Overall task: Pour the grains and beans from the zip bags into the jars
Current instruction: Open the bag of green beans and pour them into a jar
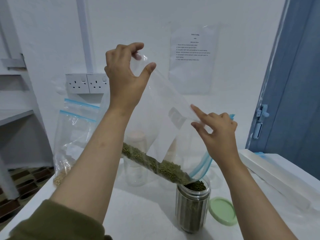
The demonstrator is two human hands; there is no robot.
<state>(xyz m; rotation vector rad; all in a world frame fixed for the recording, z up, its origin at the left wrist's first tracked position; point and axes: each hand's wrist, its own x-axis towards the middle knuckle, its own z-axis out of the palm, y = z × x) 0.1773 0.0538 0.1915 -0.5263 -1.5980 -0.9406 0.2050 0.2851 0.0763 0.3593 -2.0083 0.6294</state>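
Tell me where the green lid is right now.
In the head view the green lid lies flat on the white table, lower right, just right of the jar being filled with green beans.

White table (142, 210), open jar (192, 205) of green beans, green lid (222, 210) beside it, clear jars (136, 163) behind, grain bag (69, 144) at left edge.

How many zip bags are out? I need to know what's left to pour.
3: one zip bag of green beans tilted over the jar, two leaning at the wall, left. Others may be hidden.

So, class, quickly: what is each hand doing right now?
Left hand: pinching the zip bag's raised bottom corner.
Right hand: pinching the bag's side.
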